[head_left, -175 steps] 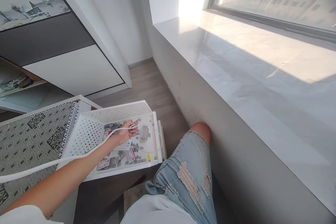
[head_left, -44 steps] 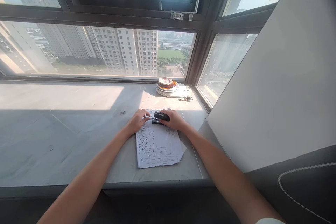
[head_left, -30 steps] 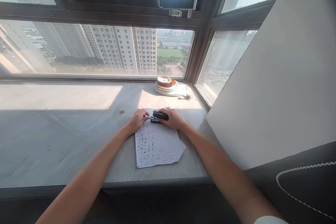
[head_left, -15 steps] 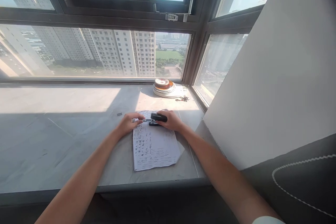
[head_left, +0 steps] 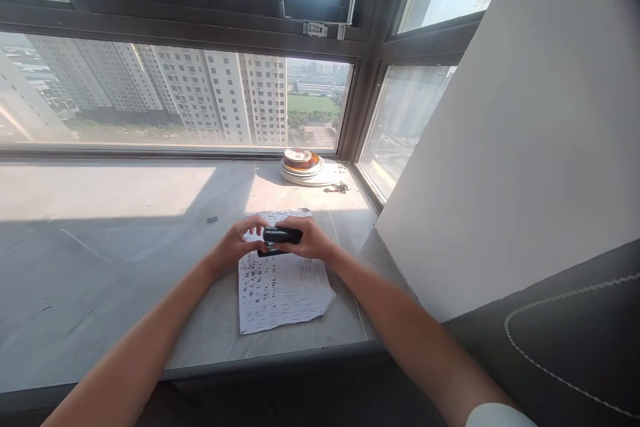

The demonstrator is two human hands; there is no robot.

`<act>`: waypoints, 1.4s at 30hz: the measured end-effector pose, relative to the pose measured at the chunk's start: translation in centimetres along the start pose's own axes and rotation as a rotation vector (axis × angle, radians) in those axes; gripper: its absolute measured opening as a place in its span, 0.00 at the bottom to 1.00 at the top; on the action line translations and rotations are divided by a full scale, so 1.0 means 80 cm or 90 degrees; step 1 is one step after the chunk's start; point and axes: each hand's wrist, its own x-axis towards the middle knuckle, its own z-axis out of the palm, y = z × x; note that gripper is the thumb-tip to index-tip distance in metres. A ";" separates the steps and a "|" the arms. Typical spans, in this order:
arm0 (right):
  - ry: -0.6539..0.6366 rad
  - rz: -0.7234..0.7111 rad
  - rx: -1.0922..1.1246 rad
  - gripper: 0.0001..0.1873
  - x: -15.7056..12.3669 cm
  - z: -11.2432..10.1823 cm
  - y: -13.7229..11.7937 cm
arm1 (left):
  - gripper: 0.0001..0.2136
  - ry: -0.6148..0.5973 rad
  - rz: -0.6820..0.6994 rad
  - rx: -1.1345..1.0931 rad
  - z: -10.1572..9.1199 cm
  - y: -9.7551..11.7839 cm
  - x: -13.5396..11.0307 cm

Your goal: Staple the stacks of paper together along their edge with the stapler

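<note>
A black stapler (head_left: 283, 235) is held above the upper part of a handwritten sheet of paper (head_left: 287, 293). My right hand (head_left: 311, 240) is wrapped round its rear end. At the front end, my left hand (head_left: 239, 241) has its thumb against the lower part and its fingers curled by the top, closed about the nose. The silvery staple tray is mostly hidden between the stapler's two arms. Left of my left hand, a small strip of staples (head_left: 212, 219) lies on the sill.
On the marble-look windowsill (head_left: 125, 280), a stack of plates (head_left: 303, 172) stands by the window corner, with a small dark bunch, perhaps keys (head_left: 337, 188), in front. A white slanted panel (head_left: 490, 147) bounds the right side. The sill's dark front edge (head_left: 280, 357) runs below the paper.
The metal tray that jutted from the stapler's front, pinched in my left hand, is now inside. My left hand has come close round the nose. The view has shifted slightly right.
</note>
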 end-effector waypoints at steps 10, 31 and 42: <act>0.166 0.097 -0.065 0.17 0.002 -0.008 0.015 | 0.17 0.091 -0.022 0.140 -0.007 -0.012 0.007; 0.541 0.301 -0.160 0.19 -0.019 -0.065 0.066 | 0.18 0.051 -0.149 0.215 -0.021 -0.027 -0.035; 0.486 0.171 -0.122 0.19 -0.018 -0.057 0.027 | 0.20 0.072 -0.114 -0.008 -0.034 -0.039 -0.031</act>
